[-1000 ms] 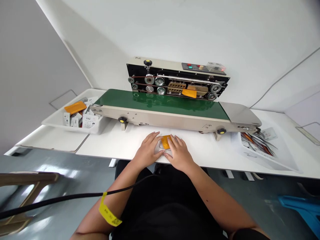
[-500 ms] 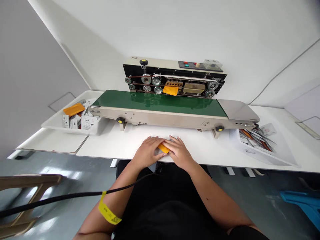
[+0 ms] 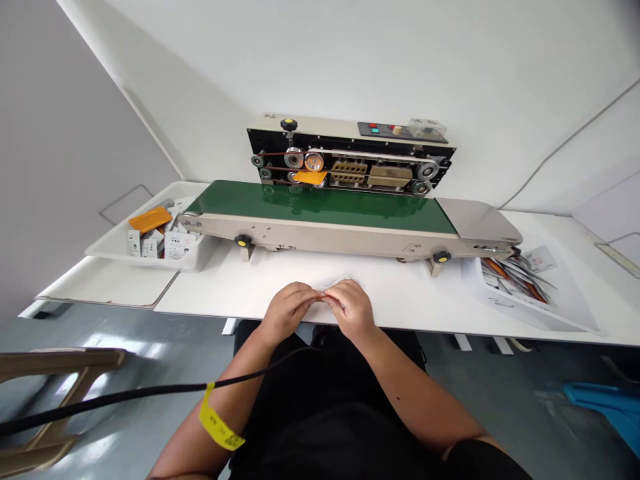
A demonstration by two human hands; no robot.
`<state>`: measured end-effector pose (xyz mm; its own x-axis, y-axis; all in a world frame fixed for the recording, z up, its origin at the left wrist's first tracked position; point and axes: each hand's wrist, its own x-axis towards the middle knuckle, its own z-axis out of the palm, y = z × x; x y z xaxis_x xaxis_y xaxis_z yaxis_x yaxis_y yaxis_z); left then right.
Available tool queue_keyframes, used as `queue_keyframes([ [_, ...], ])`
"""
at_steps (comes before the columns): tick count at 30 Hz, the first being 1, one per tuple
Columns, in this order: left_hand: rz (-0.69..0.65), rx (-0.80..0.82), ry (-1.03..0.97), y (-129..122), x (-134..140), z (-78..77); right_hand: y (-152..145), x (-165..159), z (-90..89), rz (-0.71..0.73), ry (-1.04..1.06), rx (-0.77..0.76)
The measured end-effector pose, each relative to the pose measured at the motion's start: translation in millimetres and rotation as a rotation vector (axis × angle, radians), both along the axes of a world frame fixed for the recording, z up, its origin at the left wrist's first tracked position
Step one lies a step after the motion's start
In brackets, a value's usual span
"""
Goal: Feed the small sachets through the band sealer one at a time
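My left hand (image 3: 290, 308) and my right hand (image 3: 353, 307) meet just above the front of the white table, both closed in a pinch. Their fingertips hold the edge of a small orange packet, mostly hidden by the fingers. A white printed packet (image 3: 337, 281) shows just beyond my right hand; I cannot tell whether it touches the fingers. Behind the hands stands a band sealing machine with a green conveyor belt (image 3: 320, 207). Another orange packet (image 3: 311, 178) hangs in its rollers, over the belt.
At left, a white bin (image 3: 200, 257) holds white packets with an orange packet (image 3: 150, 219) on top. A second white bin (image 3: 530, 313) at right contains several packets. A black cable (image 3: 150, 391) with a yellow tag crosses my left arm. A blue stool (image 3: 605, 400) is at lower right.
The orange packet in the machine has moved left, from the heater block to the rollers. My hands have gone from lying flatter over their packet to pinching it, hiding its orange face.
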<state>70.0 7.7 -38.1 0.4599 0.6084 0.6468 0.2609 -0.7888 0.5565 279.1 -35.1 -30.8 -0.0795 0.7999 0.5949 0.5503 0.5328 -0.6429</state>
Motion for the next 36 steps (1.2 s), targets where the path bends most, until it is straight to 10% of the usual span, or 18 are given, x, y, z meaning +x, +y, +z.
queue_keyframes([
  [7,0.075,-0.291,-0.224,-0.5,-4.0,-6.3,5.8,-6.4,-0.1,0.014,0.237,-0.256],
  [14,-0.044,-0.212,-0.031,-2.3,-5.5,8.3,6.1,14.0,17.0,0.271,-0.013,-0.301],
  [29,0.148,-0.245,-0.053,-2.9,-0.8,7.3,1.8,20.7,16.1,0.147,0.065,-0.368],
  [36,0.079,-0.284,-0.023,-4.4,0.4,11.2,-1.3,34.9,52.5,0.236,-0.27,-0.482],
])
